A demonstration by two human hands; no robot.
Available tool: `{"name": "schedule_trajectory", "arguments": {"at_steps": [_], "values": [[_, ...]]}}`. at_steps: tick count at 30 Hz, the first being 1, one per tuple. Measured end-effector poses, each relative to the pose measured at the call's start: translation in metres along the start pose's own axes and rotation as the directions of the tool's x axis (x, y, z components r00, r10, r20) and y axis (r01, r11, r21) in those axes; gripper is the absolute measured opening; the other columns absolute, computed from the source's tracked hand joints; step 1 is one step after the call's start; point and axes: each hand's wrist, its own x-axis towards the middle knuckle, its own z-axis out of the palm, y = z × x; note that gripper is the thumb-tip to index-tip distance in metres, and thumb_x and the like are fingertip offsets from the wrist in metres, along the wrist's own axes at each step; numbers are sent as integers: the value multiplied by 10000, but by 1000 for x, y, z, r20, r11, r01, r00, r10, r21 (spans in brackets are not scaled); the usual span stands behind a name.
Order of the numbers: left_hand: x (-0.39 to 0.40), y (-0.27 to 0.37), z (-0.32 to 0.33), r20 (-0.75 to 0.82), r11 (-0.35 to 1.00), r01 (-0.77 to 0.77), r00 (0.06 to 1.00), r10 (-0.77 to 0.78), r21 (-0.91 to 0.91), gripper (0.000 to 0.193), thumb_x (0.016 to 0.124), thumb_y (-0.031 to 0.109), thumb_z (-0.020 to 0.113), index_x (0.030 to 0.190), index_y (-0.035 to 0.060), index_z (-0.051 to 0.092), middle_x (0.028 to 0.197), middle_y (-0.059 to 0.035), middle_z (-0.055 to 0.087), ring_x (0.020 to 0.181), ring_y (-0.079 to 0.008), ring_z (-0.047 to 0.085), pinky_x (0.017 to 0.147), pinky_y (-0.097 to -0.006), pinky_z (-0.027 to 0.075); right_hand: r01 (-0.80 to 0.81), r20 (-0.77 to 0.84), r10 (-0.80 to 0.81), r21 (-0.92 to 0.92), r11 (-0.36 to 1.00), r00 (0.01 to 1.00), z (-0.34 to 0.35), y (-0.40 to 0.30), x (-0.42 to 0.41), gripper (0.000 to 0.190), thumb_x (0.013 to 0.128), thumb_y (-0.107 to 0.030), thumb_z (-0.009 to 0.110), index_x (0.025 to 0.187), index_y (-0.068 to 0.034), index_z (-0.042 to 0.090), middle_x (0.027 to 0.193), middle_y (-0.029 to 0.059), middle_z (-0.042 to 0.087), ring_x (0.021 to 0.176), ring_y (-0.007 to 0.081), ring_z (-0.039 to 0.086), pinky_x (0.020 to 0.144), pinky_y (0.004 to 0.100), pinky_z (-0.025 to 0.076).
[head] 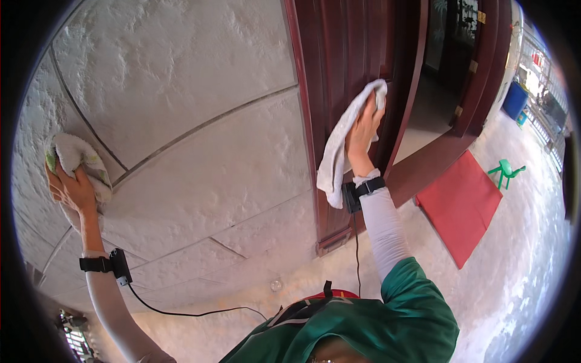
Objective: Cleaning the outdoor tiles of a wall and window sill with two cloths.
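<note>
My left hand (72, 188) presses a folded white cloth with green patches (75, 154) against the rough, pale block-patterned wall (218, 149). My right hand (365, 131), at the upper right, has its fingers on a white cloth (338, 149) that lies against the panelled face of a dark red door (336, 50). The cloth hangs down past the wrist towards the forearm. Each wrist wears a black strap with a small black device and a cable.
Right of the door leaf is an open doorway (422, 131) with a dark red frame and sill. On the floor beyond lie a red mat (463, 208) and a small green chair (506, 170) standing by it. A blue bin (516, 100) stands farther off. Cables run from both wrists to my body.
</note>
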Motion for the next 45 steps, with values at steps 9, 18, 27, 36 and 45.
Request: {"name": "schedule_trajectory", "arguments": {"at_steps": [9, 18, 27, 36, 45], "values": [[-2, -1, 4, 0, 999, 40, 999, -40, -31, 593, 765, 371, 546, 1284, 108, 437, 1367, -162, 343, 1222, -361, 320, 995, -505, 213, -123, 3, 125, -159, 980, 992, 4, 43, -32, 570, 862, -238, 515, 1356, -98, 268, 1221, 270, 374, 1095, 422, 417, 915, 485, 339], [-2, 1, -4, 19, 997, 48, 999, -47, -52, 626, 759, 379, 552, 1281, 56, 427, 1359, -218, 318, 1217, -394, 301, 990, -530, 199, 174, -34, -185, -203, 964, 982, 4, 1, 124, 486, 893, -406, 428, 1339, -241, 328, 1151, 156, 486, 1125, 376, 412, 934, 518, 271], [0, -5, 2, -7, 999, 45, 999, -46, -27, 632, 745, 431, 553, 1240, 51, 459, 1274, -224, 387, 1132, -415, 354, 938, -539, 245, 148, 27, -145, -182, 972, 989, -2, 40, 30, 449, 916, -326, 422, 1322, -142, 363, 1229, 183, 430, 1213, 351, 318, 1011, 497, 196], [5, -13, 3, 24, 994, 90, 996, -91, 57, 662, 709, 468, 579, 1220, 58, 482, 1282, -193, 380, 1098, -404, 371, 909, -534, 258, 222, 21, -236, -422, 879, 972, -4, 31, 57, 503, 893, -308, 450, 1341, -103, 350, 1278, 188, 439, 1195, 381, 359, 1010, 455, 243], [0, -35, 19, -30, 991, 51, 998, -48, 121, 673, 716, 443, 602, 1192, -10, 461, 1206, -275, 416, 1081, -423, 399, 931, -546, 276, 148, -68, -165, -205, 968, 984, -1, 22, 95, 377, 893, -229, 472, 1233, -64, 486, 1121, 168, 582, 1056, 315, 529, 922, 380, 389]]}}
